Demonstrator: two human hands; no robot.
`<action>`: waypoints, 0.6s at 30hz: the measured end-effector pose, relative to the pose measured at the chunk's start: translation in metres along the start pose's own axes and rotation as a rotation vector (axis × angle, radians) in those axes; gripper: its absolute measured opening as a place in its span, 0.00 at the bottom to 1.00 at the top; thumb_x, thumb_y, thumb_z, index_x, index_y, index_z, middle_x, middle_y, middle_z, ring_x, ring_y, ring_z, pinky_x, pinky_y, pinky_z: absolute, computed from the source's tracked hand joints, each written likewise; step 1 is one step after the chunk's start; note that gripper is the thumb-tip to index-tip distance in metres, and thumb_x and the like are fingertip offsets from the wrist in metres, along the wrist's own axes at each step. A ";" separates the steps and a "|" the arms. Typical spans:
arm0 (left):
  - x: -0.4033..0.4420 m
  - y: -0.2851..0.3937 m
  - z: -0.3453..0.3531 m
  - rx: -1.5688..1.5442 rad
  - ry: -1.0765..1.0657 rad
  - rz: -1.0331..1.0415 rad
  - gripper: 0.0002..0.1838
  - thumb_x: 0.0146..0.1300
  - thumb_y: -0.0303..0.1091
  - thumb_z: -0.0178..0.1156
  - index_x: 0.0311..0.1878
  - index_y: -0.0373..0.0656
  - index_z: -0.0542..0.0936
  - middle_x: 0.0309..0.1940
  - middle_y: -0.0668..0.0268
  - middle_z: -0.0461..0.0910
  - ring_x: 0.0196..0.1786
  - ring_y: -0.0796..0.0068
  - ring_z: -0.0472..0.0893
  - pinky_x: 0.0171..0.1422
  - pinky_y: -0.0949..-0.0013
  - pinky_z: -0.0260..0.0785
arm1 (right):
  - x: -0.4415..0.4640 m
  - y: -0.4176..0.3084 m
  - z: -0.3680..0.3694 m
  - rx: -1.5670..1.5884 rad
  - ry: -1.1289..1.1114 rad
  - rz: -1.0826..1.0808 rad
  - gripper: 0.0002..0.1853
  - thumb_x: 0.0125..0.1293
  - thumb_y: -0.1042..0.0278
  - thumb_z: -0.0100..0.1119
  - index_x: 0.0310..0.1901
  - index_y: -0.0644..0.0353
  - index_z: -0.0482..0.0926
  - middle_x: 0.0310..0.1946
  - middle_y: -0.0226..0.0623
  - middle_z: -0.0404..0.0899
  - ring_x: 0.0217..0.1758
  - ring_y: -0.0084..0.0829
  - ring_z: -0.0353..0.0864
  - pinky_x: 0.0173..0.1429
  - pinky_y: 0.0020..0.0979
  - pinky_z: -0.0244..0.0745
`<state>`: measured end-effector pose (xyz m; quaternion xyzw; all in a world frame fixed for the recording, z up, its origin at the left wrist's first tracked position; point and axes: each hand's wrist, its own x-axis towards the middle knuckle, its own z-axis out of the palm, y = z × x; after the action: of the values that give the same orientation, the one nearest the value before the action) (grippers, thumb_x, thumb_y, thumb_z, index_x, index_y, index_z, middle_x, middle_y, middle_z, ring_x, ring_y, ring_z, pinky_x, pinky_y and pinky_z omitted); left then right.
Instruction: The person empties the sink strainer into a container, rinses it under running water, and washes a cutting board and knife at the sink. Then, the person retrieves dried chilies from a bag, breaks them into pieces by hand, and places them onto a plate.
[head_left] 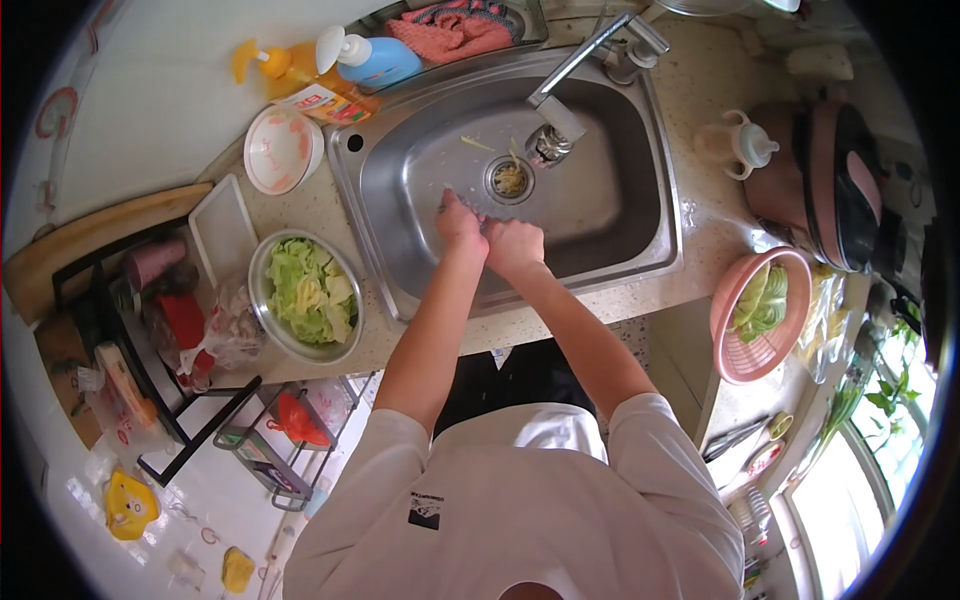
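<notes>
Both of my hands are together over the near left part of the steel sink. My left hand is closed, its knuckles turned toward the basin. Pressed against its inner side is my right hand, also with curled fingers. Whatever may be between them is hidden. Just beyond them, pale green scraps lie in the drain strainer, and a thin strip rests on the basin floor. Above the basin hangs the faucet, its spout end near the drain. Left of the sink, a metal bowl holds torn lettuce leaves.
At right, a pink basket of green leaves stands near the counter edge, with a baby bottle and a cooker behind. A white bowl, a blue pump bottle and a yellow pump bottle stand back left.
</notes>
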<state>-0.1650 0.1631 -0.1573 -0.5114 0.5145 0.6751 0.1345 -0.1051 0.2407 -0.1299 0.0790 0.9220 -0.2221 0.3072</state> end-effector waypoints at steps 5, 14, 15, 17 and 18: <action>0.013 -0.010 -0.008 0.108 -0.010 0.020 0.22 0.78 0.50 0.52 0.30 0.46 0.71 0.21 0.72 0.69 0.20 0.76 0.67 0.23 0.68 0.59 | 0.003 0.001 0.013 -0.010 0.013 -0.008 0.14 0.65 0.57 0.57 0.45 0.52 0.85 0.37 0.44 0.89 0.42 0.47 0.91 0.46 0.46 0.85; -0.015 0.017 -0.060 0.263 -0.264 0.506 0.16 0.73 0.41 0.64 0.54 0.40 0.79 0.42 0.67 0.78 0.33 0.79 0.77 0.37 0.71 0.76 | 0.048 0.056 0.019 0.350 0.027 -0.304 0.44 0.63 0.42 0.66 0.75 0.57 0.62 0.74 0.56 0.61 0.77 0.57 0.61 0.77 0.49 0.62; -0.019 0.020 -0.069 0.243 -0.279 0.476 0.15 0.72 0.40 0.65 0.54 0.41 0.79 0.41 0.67 0.78 0.34 0.79 0.77 0.38 0.71 0.76 | 0.073 0.067 0.019 0.379 0.162 -0.304 0.42 0.66 0.44 0.63 0.76 0.55 0.61 0.75 0.55 0.60 0.79 0.56 0.58 0.78 0.50 0.61; -0.032 0.025 -0.086 0.210 -0.313 0.411 0.14 0.71 0.37 0.66 0.55 0.42 0.79 0.40 0.67 0.78 0.35 0.80 0.77 0.40 0.71 0.76 | 0.123 0.072 0.022 0.278 0.383 -0.240 0.39 0.72 0.45 0.57 0.79 0.51 0.57 0.78 0.52 0.55 0.82 0.54 0.51 0.80 0.52 0.57; -0.037 0.026 -0.095 0.181 -0.326 0.357 0.14 0.71 0.36 0.66 0.55 0.43 0.79 0.40 0.67 0.78 0.35 0.79 0.77 0.40 0.71 0.76 | 0.143 0.071 0.027 0.142 0.466 -0.183 0.38 0.74 0.45 0.53 0.80 0.48 0.55 0.80 0.49 0.52 0.84 0.53 0.46 0.81 0.54 0.54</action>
<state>-0.1144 0.0858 -0.1070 -0.2830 0.6264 0.7128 0.1395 -0.1856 0.2926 -0.2606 0.0658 0.9532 -0.2891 0.0588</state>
